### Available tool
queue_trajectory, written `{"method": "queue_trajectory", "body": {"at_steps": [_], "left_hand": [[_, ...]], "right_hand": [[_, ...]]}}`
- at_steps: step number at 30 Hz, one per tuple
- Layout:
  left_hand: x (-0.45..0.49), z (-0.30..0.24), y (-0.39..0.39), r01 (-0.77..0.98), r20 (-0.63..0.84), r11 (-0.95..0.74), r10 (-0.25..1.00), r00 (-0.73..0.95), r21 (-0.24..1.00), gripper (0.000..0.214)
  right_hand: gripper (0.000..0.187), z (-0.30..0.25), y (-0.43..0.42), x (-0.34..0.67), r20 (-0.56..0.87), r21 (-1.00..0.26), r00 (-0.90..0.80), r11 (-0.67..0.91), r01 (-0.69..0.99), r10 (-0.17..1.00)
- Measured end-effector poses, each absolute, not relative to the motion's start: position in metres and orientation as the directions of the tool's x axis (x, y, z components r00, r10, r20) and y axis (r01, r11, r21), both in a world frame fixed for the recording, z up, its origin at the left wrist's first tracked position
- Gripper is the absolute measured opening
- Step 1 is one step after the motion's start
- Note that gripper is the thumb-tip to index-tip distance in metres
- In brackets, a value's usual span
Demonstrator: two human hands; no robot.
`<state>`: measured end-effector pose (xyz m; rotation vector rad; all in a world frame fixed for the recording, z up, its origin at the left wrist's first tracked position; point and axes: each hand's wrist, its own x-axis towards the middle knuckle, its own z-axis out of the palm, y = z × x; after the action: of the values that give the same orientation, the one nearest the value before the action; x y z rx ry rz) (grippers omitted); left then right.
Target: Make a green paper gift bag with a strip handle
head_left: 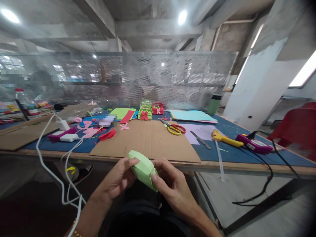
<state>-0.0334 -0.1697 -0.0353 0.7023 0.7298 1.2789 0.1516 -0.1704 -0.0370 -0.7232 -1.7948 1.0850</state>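
My left hand [118, 179] and my right hand [170, 182] both grip a folded light-green foam piece [142, 168], held in front of my lap just below the table's front edge. Left fingers pinch its upper left end. The right thumb and fingers press on its lower right end. A brown cardboard sheet [148, 140] lies on the table straight ahead of the hands.
On the blue table [247, 144] lie red-and-yellow scissors [174, 128], a craft knife [200, 139], a yellow glue gun [225, 140], a purple glue gun [254, 144], pink foam shapes [90, 130], small green and red foam bags [145, 112]. White cables [53, 164] hang left. A red chair [298, 126] stands right.
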Motion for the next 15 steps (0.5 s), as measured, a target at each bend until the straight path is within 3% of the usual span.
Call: {"method": "queue_trajectory", "body": {"at_steps": [8,15], "left_hand": [[-0.037,-0.035,-0.168,-0.579,-0.099,0.142,0.989,0.105,0.803,0.028],[-0.037,-0.037,-0.168,-0.555,-0.097,0.140,0.990,0.105,0.820,0.025]], "right_hand": [[0.023,-0.034,-0.173,0.161,0.360,-0.922,-0.362,0.388,0.007,0.860],[0.021,-0.044,-0.173,0.158,0.383,-0.906,-0.447,0.423,-0.010,0.809]]}}
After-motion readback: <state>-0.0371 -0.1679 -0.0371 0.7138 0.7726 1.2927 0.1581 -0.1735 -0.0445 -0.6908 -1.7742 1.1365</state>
